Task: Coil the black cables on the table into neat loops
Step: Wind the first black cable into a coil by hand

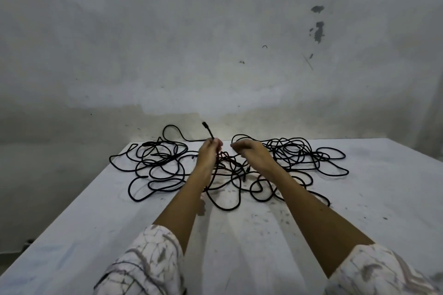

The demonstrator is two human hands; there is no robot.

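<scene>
Black cables (165,163): sprawled tangled across the bench (359,199); one plug end (208,130) is gripped in the left hand (209,151); right hand (248,151) curled, its hold unclear; knots are risked if pulled.

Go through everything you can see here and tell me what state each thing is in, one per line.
black cables: uncoiled, sprawled in tangled loose loops across the table.
cable end: lifted off the table, plug sticking up above the left hand.
left hand: gripping the cable just below its plug.
right hand: fingers curled over the tangle; whether it holds a strand is unclear.
table: covered in white, smudged with dark marks.
</scene>
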